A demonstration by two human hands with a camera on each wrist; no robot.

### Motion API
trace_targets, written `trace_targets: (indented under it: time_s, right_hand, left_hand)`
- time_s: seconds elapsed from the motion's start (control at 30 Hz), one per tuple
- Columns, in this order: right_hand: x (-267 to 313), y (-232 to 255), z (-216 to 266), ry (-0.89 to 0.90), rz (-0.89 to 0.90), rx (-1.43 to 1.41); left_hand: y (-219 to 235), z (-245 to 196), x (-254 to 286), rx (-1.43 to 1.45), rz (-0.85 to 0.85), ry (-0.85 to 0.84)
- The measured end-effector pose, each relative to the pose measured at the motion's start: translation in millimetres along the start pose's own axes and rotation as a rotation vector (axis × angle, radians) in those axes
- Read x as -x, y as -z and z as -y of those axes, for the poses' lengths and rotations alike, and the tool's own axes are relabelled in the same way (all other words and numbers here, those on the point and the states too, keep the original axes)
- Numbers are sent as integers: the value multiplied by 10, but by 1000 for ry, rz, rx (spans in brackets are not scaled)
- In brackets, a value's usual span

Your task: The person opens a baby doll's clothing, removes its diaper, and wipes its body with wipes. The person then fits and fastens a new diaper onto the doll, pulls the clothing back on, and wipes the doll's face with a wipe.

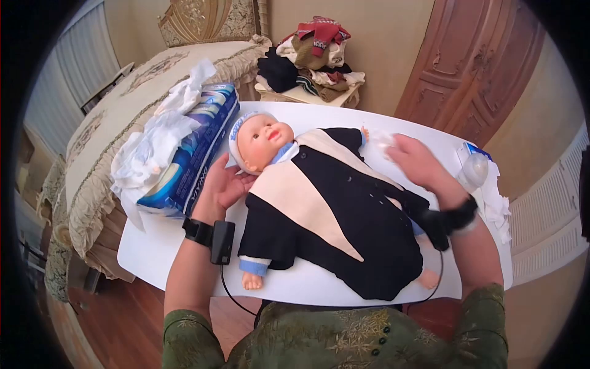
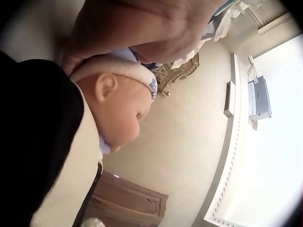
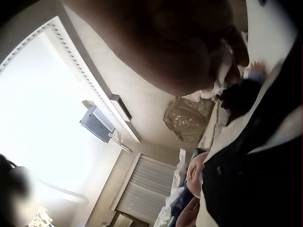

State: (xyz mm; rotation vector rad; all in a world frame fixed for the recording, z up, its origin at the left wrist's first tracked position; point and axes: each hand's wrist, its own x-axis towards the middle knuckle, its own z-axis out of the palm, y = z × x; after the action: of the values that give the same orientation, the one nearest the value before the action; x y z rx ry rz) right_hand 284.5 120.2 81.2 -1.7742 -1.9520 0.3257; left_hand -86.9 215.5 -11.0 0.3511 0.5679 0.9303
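A doll in a black and cream outfit (image 1: 335, 203) lies face up on the white table (image 1: 153, 252), its head (image 1: 265, 140) in a pale cap (image 1: 234, 142). My left hand (image 1: 226, 183) rests palm up beside the doll's head, fingers loosely bent near the cap; in the left wrist view that hand (image 2: 142, 28) is just behind the cap. Over the table by the doll's far arm, my right hand (image 1: 418, 161) pinches a small white wipe or tissue (image 1: 382, 140), blurred in the head view. The right wrist view shows the white piece (image 3: 222, 64) between the fingers.
A blue diaper pack (image 1: 209, 132) with crumpled white cloths (image 1: 147, 150) on it stands at the left. A clear rounded bottle or cup (image 1: 473, 170) and white paper (image 1: 493, 206) are at the right edge. Folded clothes (image 1: 316, 55) lie on a small stand behind.
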Motion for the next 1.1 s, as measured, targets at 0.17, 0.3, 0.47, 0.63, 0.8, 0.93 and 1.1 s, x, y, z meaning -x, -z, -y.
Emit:
trace_targets:
  time_s: [0.17, 0.3, 0.47, 0.63, 0.8, 0.93, 1.1]
  right_hand:
    - [-783, -705, 427, -26, 185, 249]
    - [-755, -913, 543, -46, 154, 202]
    - [-487, -877, 493, 65, 82, 104]
    - [-285, -827, 482, 235, -52, 17]
    - [-166, -693, 437, 233, -42, -2]
    - [-132, -594, 383, 247, -27, -28]
    - [-180, -401, 362, 255, 117, -14]
  left_hand:
    - [162, 77, -79, 157, 28, 154]
    - [58, 155, -159, 110, 30, 36]
    - [-25, 226, -211, 116, 13, -68]
    - [-126, 283, -424, -71, 153, -266]
    - [-194, 279, -464, -97, 166, -310]
    - [-200, 187, -483, -117, 227, -234]
    - [-179, 190, -580, -84, 160, -272]
